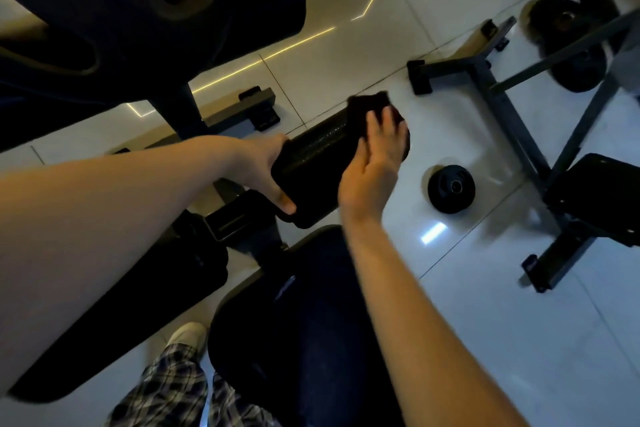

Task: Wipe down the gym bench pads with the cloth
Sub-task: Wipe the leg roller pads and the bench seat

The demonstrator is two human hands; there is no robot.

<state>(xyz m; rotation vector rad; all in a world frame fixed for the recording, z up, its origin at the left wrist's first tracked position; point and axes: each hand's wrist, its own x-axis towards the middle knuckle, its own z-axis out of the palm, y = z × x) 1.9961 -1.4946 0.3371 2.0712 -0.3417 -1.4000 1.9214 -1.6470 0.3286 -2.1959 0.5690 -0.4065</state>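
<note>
Left hand [273, 170] grips the near end of the roller pad [318, 146], steadying it. Right hand [374, 163] presses the cloth [367, 107] against the far end, fingers fairly straight. Recommended: wipe the full circumference, working inward.

L hand [263, 170] curled round roller pad [311, 156]; R hand [374, 163] fwd, fingers [375, 125] straight.

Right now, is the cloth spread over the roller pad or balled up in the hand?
Spread: the cloth lies draped over the far end of the roller pad, under the right hand, its corners showing beyond the fingers.
</note>
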